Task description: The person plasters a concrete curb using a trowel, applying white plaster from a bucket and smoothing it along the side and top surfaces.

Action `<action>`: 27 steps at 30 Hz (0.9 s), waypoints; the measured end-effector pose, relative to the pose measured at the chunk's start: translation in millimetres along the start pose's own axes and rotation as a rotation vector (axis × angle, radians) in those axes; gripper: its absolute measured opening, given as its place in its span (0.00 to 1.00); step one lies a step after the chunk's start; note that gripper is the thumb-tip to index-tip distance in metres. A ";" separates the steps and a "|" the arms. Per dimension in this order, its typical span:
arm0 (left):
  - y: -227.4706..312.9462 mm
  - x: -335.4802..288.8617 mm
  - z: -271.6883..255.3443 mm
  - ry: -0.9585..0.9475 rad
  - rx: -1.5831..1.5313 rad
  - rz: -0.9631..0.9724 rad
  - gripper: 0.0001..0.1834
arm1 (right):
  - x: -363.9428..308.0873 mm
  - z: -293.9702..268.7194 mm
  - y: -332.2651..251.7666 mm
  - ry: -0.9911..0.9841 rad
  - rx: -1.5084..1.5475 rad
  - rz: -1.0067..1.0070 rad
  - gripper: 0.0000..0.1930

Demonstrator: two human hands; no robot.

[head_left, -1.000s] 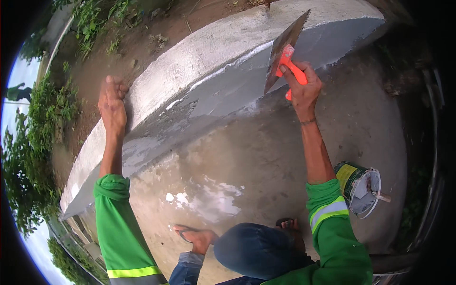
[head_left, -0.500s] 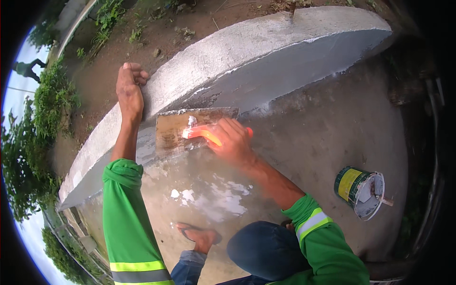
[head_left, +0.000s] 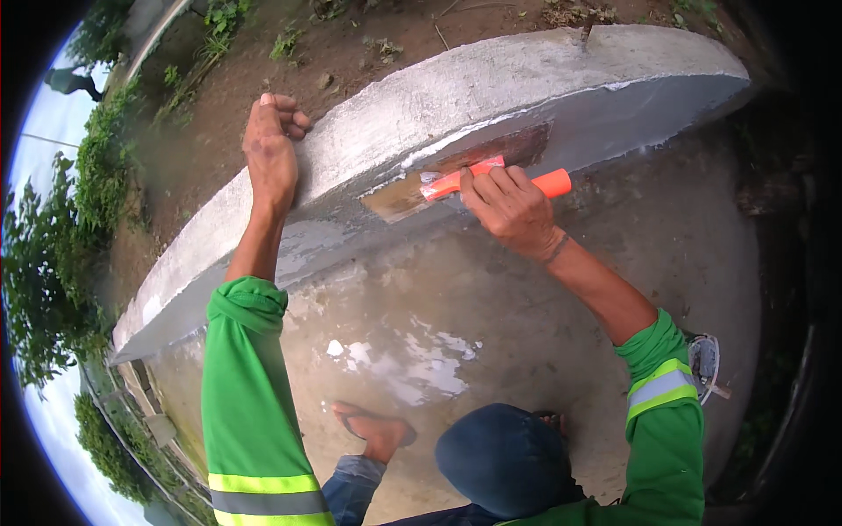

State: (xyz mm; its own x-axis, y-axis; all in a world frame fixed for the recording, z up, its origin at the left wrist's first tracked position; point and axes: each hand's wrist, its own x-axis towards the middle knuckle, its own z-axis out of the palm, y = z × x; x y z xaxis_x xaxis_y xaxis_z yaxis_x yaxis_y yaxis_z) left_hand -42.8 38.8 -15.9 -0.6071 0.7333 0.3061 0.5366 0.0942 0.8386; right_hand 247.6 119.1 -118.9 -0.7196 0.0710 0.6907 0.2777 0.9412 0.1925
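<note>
A low curved concrete wall runs across the upper middle, its near face coated with smooth grey plaster. My right hand is closed round the orange handle of a plastering trowel. The trowel's flat rectangular blade lies against the near face, just below the top edge, and part of it is hidden by the handle and my fingers. A dab of white paste clings near the front of the handle. My left hand rests at the wall's far top edge, holding nothing, with its fingers loosely bent and apart.
White paste is smeared on the concrete floor below the wall. My sandalled foot and bent knee are near the lower edge. A bucket stands at right, mostly behind my right sleeve. Soil and weeds lie beyond the wall.
My right hand has moved the trowel up and to the right, from the wall's lower part onto its near face. The view has shifted a little; my left hand stays at the wall's top.
</note>
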 end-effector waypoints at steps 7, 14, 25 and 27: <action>-0.8 3.5 -1.2 0.027 0.048 0.014 0.26 | -59.9 -11.6 -18.9 0.038 0.363 0.497 0.19; -2.1 1.0 -2.9 -0.011 0.037 0.007 0.24 | -16.9 -7.4 -71.6 0.315 0.417 0.926 0.28; -3.6 -1.9 0.0 -0.007 -0.015 0.014 0.25 | -16.0 6.9 -17.7 0.391 0.310 1.093 0.22; 0.1 -0.6 -4.3 -0.009 0.005 0.025 0.25 | -26.7 -0.7 15.2 0.481 0.198 1.070 0.18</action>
State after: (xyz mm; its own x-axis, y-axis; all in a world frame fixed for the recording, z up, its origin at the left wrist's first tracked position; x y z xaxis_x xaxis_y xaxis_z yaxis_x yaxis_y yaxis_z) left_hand -44.9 35.4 -14.0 -0.5879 0.7417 0.3230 0.5546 0.0789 0.8284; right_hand 271.5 131.3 -133.9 0.1427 0.7604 0.6336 0.4587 0.5164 -0.7231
